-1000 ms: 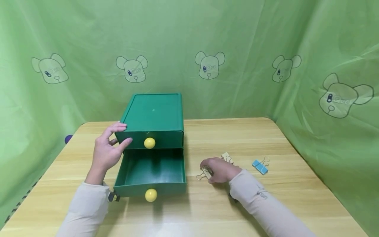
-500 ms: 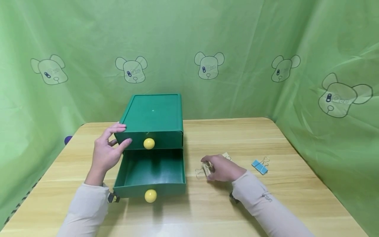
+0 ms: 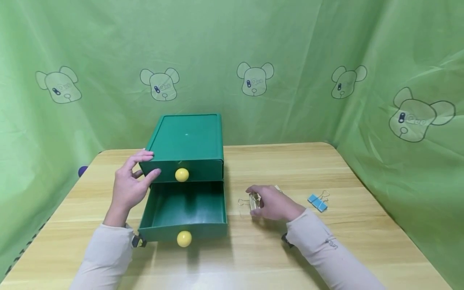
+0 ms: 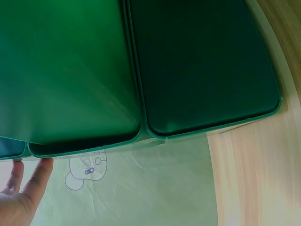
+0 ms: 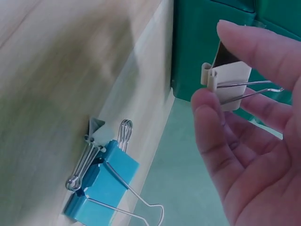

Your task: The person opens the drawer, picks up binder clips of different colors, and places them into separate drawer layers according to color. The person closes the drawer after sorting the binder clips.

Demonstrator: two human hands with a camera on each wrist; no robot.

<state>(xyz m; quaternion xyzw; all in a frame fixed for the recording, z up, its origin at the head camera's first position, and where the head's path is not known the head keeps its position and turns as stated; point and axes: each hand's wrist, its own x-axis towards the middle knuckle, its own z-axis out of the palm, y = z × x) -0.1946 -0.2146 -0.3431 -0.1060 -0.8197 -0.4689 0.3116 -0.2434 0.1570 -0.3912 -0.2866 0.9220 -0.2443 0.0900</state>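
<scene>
My left hand rests at the front left corner of the green drawer cabinet, fingertips on its top edge and thumb against the upper drawer's front. In the left wrist view its straight fingers touch the cabinet's edge. Right of the cabinet, my right hand pinches a cream binder clip between thumb and fingers. The right wrist view shows this clip's wire handles pointing back toward the palm. Another pale binder clip is mostly hidden behind the hand. A blue binder clip lies farther right.
The lower drawer stands pulled out, bare inside, with a yellow knob. Above it, the upper drawer with its yellow knob is closed. Everything is on a wooden table, with a green curtain behind.
My right hand has shifted slightly right and up, and the cream clip in it has turned more upright. The pale clip behind is more covered. My left hand stays at the cabinet corner.
</scene>
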